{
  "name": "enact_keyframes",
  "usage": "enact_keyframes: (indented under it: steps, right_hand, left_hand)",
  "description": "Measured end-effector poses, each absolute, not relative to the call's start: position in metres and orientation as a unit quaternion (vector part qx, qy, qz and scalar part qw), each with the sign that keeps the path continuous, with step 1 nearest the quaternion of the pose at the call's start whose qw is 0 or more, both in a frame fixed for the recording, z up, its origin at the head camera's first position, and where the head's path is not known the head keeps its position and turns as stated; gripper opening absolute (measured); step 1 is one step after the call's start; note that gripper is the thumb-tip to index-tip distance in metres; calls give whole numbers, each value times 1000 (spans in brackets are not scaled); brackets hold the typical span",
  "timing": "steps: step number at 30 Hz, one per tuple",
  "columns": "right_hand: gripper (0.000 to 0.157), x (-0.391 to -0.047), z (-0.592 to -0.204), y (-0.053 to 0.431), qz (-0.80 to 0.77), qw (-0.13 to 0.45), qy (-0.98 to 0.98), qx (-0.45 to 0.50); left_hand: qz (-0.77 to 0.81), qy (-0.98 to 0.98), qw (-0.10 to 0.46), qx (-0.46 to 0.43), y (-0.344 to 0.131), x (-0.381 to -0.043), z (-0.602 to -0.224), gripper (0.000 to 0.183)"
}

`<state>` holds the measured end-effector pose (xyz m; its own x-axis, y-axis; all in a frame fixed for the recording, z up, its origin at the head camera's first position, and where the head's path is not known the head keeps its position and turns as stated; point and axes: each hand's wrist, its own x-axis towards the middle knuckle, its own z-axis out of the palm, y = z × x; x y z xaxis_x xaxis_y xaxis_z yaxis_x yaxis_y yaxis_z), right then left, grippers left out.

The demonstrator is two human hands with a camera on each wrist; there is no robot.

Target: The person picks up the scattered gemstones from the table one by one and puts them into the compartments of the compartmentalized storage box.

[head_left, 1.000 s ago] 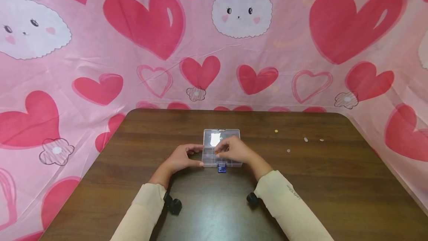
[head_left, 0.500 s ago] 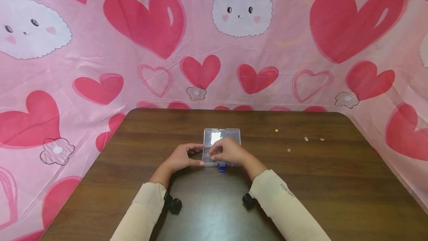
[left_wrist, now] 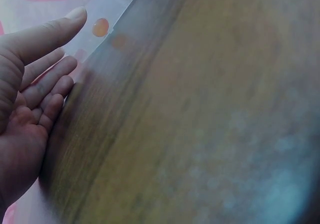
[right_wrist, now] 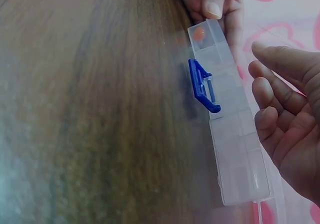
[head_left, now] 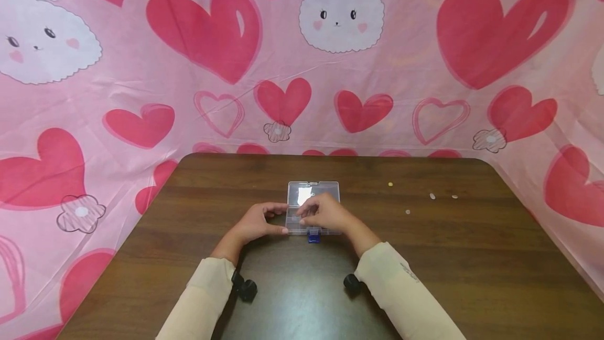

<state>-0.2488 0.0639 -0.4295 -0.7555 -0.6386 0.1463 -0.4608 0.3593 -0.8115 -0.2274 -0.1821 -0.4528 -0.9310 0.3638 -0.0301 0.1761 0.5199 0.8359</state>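
A clear plastic compartment box lies on the table, its lid tipped back and its blue latch hanging at the front. My left hand grips the box's left end, thumb at the front corner and fingertips at the far side. Inside the end compartment by that thumb sits a small round orange piece, also visible through the wall in the left wrist view. Over the box's left half hovers my right hand, fingers loosely bent, thumb apart from them and nothing between.
Right of the box, small loose pieces lie on the brown wooden table: a yellow one, a whitish oval, another pale one and a small round one. A pink heart-print cloth hangs behind.
My right hand moved left over the box with the orange piece and let it go in the left end compartment; its fingers have since parted. The left hand stayed put.
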Motion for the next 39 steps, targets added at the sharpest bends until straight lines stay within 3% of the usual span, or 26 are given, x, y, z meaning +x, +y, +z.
enact_keyframes:
  steps: [16, 39]
  right_hand:
    - [19, -236, -419, 94, -504, 57, 815, -280]
    - [24, -219, -413, 124, -508, 41, 808, -296]
  left_hand:
    - [459, 870, 94, 153, -181, -227, -452, 63]
    - [463, 867, 95, 157, -181, -228, -454, 63]
